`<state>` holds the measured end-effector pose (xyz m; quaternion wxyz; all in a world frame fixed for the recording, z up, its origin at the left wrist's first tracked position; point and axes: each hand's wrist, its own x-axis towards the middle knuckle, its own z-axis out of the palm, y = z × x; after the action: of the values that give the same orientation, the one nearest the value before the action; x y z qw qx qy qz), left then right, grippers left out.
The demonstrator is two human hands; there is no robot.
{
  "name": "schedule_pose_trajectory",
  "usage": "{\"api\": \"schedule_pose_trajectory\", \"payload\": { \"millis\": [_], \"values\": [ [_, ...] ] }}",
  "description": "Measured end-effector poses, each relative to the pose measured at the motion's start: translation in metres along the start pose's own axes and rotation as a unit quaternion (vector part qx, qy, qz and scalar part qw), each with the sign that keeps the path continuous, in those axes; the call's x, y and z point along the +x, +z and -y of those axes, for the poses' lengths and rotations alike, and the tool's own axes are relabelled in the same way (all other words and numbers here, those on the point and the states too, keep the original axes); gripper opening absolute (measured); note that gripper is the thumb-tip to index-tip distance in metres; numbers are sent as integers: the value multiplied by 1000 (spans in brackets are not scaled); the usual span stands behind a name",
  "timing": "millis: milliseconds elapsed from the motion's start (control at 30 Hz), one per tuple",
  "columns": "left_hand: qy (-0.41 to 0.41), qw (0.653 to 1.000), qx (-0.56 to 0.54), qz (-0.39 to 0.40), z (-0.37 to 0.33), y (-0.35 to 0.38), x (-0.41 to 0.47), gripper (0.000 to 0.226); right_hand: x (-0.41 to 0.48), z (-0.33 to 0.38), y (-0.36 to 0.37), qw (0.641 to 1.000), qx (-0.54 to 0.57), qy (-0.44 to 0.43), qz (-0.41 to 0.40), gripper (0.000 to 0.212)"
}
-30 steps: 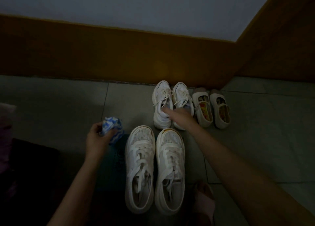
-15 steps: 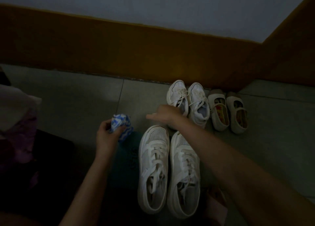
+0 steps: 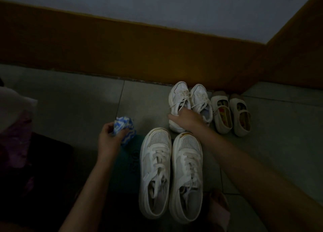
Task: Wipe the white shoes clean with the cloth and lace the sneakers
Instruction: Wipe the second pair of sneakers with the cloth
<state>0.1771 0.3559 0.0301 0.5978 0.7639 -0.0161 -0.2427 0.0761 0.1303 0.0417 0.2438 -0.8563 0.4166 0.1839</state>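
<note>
The light is dim. A pair of large white lace-up sneakers [image 3: 155, 170] stands side by side on the tiled floor in front of me. Beyond them, near the wall, is a smaller pair of white sneakers [image 3: 201, 98] with loose laces. My right hand [image 3: 188, 119] is on the heel of the left small sneaker [image 3: 178, 95], fingers tucked into its opening and thumb along its outer side. Left of the large pair, my left hand [image 3: 108, 140] clutches a crumpled blue-and-white cloth [image 3: 124, 126] above the floor.
A pair of beige strap shoes [image 3: 222, 112] sits right of the small sneakers, in the corner of the brown skirting [image 3: 139, 56]. A teal item [image 3: 125, 170] lies left of the large sneakers. Dark mat [image 3: 43, 161] and pinkish fabric [image 3: 15, 126] lie at left.
My right hand, which was left of the small sneakers half a second ago, has come back onto the heel of the left one. My left hand still holds the cloth.
</note>
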Motion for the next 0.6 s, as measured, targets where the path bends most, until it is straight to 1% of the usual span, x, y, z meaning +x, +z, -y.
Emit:
{"api": "schedule_pose_trajectory", "payload": {
  "millis": [100, 167, 300, 500, 567, 600],
  "values": [
    [-3, 1000, 8, -2, 1, 0, 1, 34, -4, -4, 2, 1000, 22, 2, 9, 72],
    [-10, 1000, 17, 2, 2, -1, 1, 36, -7, -4, 3, 1000, 17, 2, 19, 80],
    [-8, 999, 33, 5, 2, -1, 2, 38, -11, -11, 2, 1000, -12, 11, 9, 60],
    [-12, 1000, 28, 7, 3, -3, 0, 39, -21, -17, -1, 1000, 25, 7, -1, 52],
    [-9, 1000, 24, 9, 2, -3, -1, 39, -26, -18, -1, 1000, 27, 0, 13, 50],
    [-8, 1000, 23, 9, 1, -3, -1, 39, -30, -17, 0, 999, 24, -8, 24, 45]
  ]
}}
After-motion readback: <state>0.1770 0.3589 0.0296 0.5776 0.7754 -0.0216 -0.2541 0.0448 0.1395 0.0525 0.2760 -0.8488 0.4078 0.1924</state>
